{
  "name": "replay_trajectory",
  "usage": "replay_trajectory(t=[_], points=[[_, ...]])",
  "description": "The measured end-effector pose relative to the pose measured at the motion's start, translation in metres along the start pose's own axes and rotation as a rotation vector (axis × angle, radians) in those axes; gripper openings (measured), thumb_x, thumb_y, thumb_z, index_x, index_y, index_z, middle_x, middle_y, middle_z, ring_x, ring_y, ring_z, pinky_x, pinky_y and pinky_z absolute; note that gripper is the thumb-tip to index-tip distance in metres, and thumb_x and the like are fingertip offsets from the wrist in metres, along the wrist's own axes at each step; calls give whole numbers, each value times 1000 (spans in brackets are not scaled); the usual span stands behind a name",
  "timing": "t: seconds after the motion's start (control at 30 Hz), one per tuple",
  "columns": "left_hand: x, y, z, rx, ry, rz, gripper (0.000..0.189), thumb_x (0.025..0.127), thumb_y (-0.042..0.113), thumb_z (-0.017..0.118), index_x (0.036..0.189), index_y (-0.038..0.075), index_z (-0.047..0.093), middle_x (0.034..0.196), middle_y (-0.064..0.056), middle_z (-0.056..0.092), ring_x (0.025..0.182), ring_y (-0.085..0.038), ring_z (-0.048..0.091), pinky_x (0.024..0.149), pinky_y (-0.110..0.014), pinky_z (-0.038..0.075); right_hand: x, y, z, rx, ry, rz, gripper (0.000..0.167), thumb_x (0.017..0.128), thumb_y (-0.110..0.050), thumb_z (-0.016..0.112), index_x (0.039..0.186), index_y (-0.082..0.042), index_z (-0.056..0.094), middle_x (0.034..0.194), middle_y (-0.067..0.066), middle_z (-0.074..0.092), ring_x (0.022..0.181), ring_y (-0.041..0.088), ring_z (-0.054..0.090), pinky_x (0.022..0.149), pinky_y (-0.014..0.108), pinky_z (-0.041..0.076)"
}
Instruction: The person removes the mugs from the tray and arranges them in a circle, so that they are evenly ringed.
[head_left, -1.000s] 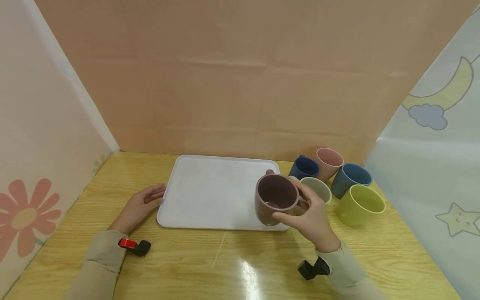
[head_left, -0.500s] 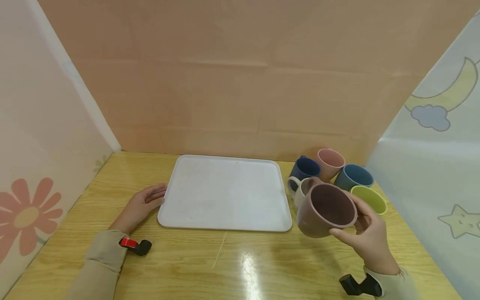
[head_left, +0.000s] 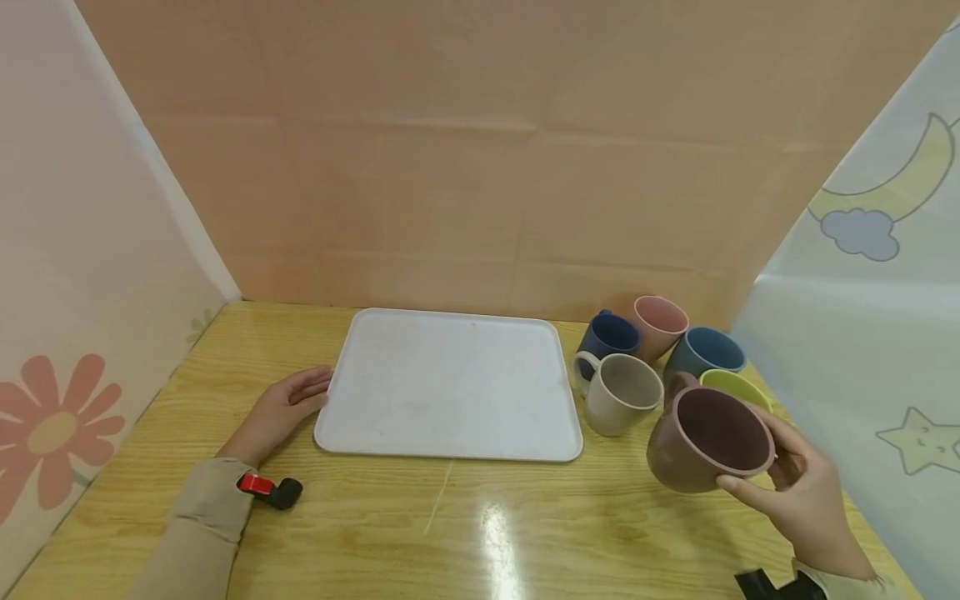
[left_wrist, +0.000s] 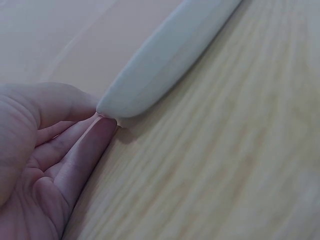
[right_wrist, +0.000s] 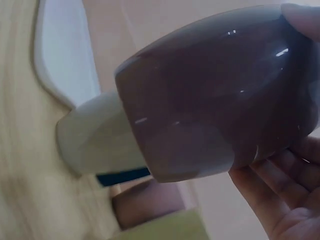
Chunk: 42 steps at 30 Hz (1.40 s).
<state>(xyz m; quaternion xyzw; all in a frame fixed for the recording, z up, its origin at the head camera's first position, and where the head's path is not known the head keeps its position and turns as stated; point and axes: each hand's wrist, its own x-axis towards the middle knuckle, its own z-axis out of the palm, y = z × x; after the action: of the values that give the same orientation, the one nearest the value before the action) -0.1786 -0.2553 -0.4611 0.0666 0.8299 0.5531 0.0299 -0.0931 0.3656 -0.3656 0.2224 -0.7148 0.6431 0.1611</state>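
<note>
My right hand (head_left: 813, 496) holds a large dusky-purple mug (head_left: 693, 454) by its side, thumb near the rim and fingers curved behind. The mug (right_wrist: 200, 100) is tilted, its mouth towards the head camera and its handle on the far side. Over on the left, my left hand (head_left: 285, 408) rests beside the white tray (head_left: 450, 392), with straight fingers and thumb at its left edge. In the left wrist view the fingertips (left_wrist: 107, 129) are right at the tray's rim (left_wrist: 165, 65). A cream mug (head_left: 618, 396) stands upright between tray and purple mug.
Behind the purple mug stand a dark blue mug (head_left: 611, 333), a pink mug (head_left: 652, 333), a blue mug (head_left: 701, 354) and a partly hidden yellow-green mug (head_left: 738, 383). An orange-brown backdrop (head_left: 487, 167) rises behind the wooden table (head_left: 360, 533); printed side walls flank it.
My right hand has carried the purple mug from over the tray's right end rightwards, past the cream mug, to in front of the yellow-green one. My left hand has stayed at the tray.
</note>
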Motion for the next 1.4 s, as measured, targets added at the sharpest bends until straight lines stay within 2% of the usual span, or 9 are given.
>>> replay_trajectory(t=[0.23,0.47,0.73,0.87,1.0,1.1,1.23,1.4], points=[[1,-1,0,4,1,-1,58,105,20,60,154,-2,39,148,-26,50,138,-41,43,92,-5,41,-9,16,-7,-43,57,110,82,72,37,62,147,7,47,137,-2,61,122,4,58,95,17,50],[2,0,0,7,4,1,58,104,20,60,153,-2,39,148,-25,50,138,-41,43,92,-5,41,-14,30,-8,-176,60,225,77,78,25,71,148,-1,49,134,-11,60,118,-2,57,91,17,51],[2,2,1,15,9,2,57,105,19,60,153,-2,39,148,-25,50,137,-38,45,92,-5,41,-18,40,-7,-289,83,298,73,81,16,75,147,-4,52,129,-17,60,113,-5,57,88,14,52],[1,2,1,16,10,3,57,104,19,60,153,-2,40,148,-24,51,137,-31,48,93,-6,41,-17,43,-8,-332,99,340,73,83,11,77,148,-7,51,127,-20,58,111,-8,56,87,13,51],[1,2,1,12,8,4,57,104,19,60,153,-2,39,148,-25,50,132,-14,51,93,-6,41,-17,45,-8,-363,107,372,73,84,8,78,149,-8,50,127,-22,56,111,-11,56,87,11,51],[0,1,0,12,9,4,57,104,19,60,153,-2,39,148,-25,50,127,-2,51,93,-6,41,-15,47,-7,-423,99,375,72,85,5,78,150,-7,48,127,-25,54,112,-13,54,87,10,50],[0,0,-1,11,11,8,58,104,20,61,153,-2,39,147,-25,51,122,5,50,93,-5,41,-12,44,-8,-519,40,390,74,87,-3,79,152,-3,43,126,-29,50,112,-19,49,85,9,50],[-1,-1,-1,10,9,0,58,104,19,60,153,-3,39,147,-26,50,124,1,51,92,-6,42,-10,37,-11,-650,-57,437,79,88,-18,83,154,-7,42,126,-33,45,105,-23,47,77,12,53]])
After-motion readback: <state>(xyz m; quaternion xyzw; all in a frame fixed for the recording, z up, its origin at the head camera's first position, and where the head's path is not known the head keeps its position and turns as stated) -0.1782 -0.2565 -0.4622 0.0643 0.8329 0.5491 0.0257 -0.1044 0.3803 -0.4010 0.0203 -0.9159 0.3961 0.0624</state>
